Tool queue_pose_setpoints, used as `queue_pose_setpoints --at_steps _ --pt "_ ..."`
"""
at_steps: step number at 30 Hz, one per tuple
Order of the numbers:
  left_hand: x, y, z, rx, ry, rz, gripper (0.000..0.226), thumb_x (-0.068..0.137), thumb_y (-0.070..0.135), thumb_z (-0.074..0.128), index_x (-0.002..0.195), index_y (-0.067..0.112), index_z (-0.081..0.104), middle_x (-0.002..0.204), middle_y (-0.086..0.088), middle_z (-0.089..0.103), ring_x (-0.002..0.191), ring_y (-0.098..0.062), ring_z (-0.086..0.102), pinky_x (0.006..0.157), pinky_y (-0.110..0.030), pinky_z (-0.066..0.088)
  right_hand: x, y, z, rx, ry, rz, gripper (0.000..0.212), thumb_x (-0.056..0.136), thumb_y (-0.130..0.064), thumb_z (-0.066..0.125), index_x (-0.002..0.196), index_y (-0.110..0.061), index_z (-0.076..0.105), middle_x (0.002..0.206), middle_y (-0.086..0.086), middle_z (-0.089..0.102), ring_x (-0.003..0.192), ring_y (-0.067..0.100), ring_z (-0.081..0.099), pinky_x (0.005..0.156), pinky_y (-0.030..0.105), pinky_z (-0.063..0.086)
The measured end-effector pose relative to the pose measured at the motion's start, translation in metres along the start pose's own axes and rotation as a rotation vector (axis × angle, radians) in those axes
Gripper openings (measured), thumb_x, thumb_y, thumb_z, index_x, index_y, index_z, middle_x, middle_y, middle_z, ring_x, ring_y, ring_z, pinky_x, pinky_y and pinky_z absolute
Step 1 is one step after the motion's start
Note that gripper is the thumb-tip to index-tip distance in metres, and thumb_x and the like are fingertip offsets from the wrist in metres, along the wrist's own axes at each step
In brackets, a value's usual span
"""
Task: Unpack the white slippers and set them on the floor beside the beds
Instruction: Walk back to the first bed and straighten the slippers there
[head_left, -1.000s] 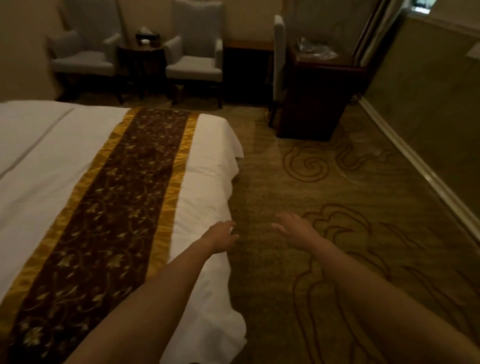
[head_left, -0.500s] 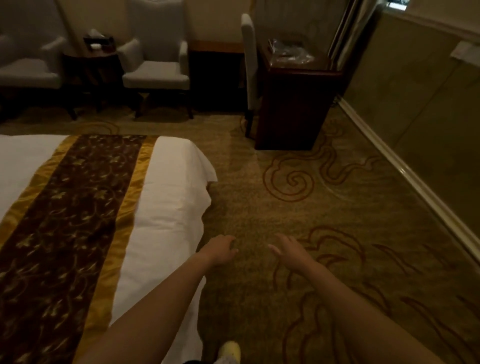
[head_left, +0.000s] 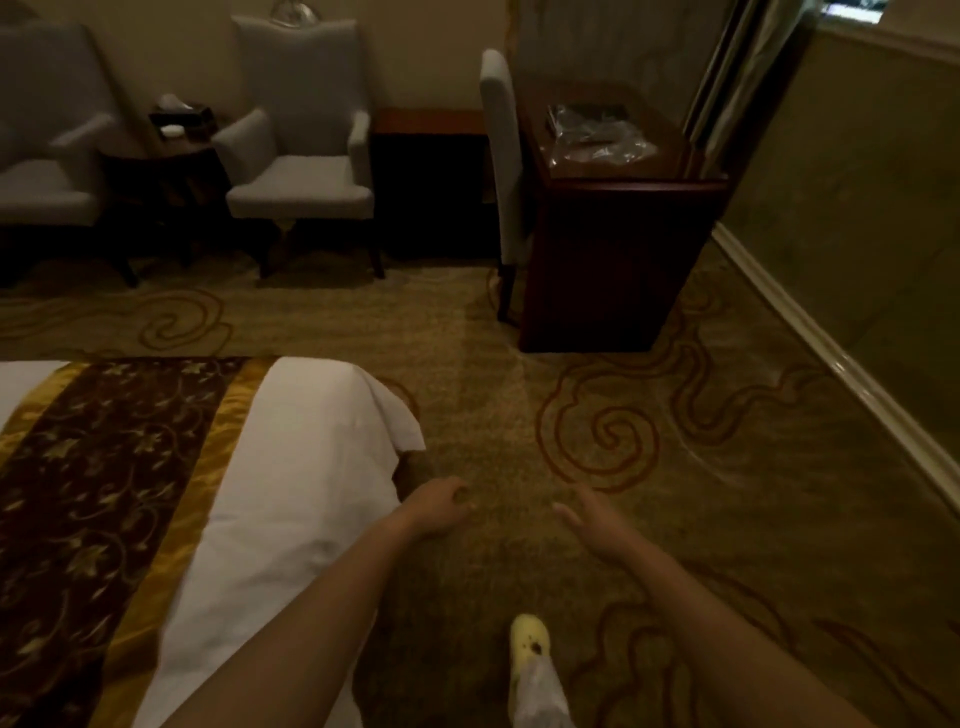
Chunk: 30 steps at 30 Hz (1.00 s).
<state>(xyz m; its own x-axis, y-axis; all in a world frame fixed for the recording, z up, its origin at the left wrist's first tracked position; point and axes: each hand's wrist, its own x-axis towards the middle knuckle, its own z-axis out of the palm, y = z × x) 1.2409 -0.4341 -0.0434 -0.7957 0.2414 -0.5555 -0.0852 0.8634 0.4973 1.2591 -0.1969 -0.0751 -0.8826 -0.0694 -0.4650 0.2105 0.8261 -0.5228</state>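
The bed (head_left: 291, 467) is cut off at the left. On the dark desk (head_left: 623, 249) I see crumpled clear plastic (head_left: 597, 140); whether the white slippers are inside, I cannot tell. The left hand (head_left: 436, 506) hangs loosely curled and the right hand (head_left: 592, 519) is relaxed, both holding nothing.

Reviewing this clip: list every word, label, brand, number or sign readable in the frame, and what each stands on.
No text can be read.
The tissue box on the side table: any print is too small and blurred to read.
The clear plastic wrapping on the desk: glare only, no label can be made out.
The yellow shoe: no lettering shows.
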Motion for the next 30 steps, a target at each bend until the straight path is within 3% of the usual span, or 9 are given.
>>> queue_pose_setpoints --at_steps 7,13,18,22,30 --pt "0.114 0.021 -0.113 -0.157 0.104 -0.157 0.048 0.098 0.027 0.042 0.142 0.011 0.037 0.146 -0.011 0.042 0.131 -0.025 0.045 0.106 -0.034 0.038 0.180 -0.059 -0.111 -0.120 -0.038 -0.191 0.051 0.093 -0.038 0.046 0.134 -0.007 0.039 0.136 0.018 0.049 0.126 0.029 0.045 0.101 0.032 0.037" --pt "0.191 0.002 -0.194 -0.271 0.212 -0.303 0.049 0.097 0.024 0.042 0.143 0.010 0.035 0.146 -0.013 0.042 0.131 -0.027 0.044 0.106 -0.034 0.038 0.306 -0.124 -0.151 -0.175 -0.147 -0.288 0.058 0.093 -0.039 0.045 0.140 -0.006 0.032 0.144 0.017 0.040 0.132 0.028 0.038 0.106 0.031 0.032" --pt "0.289 -0.020 -0.259 -0.265 0.212 -0.326 0.048 0.097 0.024 0.044 0.142 0.010 0.036 0.146 -0.012 0.043 0.131 -0.027 0.043 0.103 -0.029 0.038 0.417 -0.173 -0.164 -0.148 -0.240 -0.297 0.062 0.092 -0.046 0.044 0.142 -0.015 0.026 0.147 0.014 0.034 0.132 0.026 0.038 0.108 0.036 0.033" --pt "0.373 -0.033 -0.320 -0.268 0.176 -0.369 0.038 0.096 0.022 0.045 0.130 0.005 0.051 0.137 -0.015 0.052 0.124 -0.029 0.049 0.097 -0.030 0.042 0.510 -0.209 -0.200 -0.240 -0.280 -0.282 0.063 0.092 -0.047 0.043 0.143 -0.014 0.024 0.149 0.014 0.031 0.134 0.027 0.036 0.109 0.037 0.033" --pt "0.490 -0.051 -0.448 -0.232 0.141 -0.399 0.041 0.096 0.022 0.042 0.132 0.005 0.050 0.139 -0.016 0.051 0.128 -0.028 0.048 0.102 -0.031 0.040 0.663 -0.292 -0.264 -0.265 -0.296 -0.295 0.063 0.093 -0.046 0.041 0.145 -0.015 0.021 0.151 0.013 0.028 0.135 0.027 0.034 0.109 0.038 0.036"
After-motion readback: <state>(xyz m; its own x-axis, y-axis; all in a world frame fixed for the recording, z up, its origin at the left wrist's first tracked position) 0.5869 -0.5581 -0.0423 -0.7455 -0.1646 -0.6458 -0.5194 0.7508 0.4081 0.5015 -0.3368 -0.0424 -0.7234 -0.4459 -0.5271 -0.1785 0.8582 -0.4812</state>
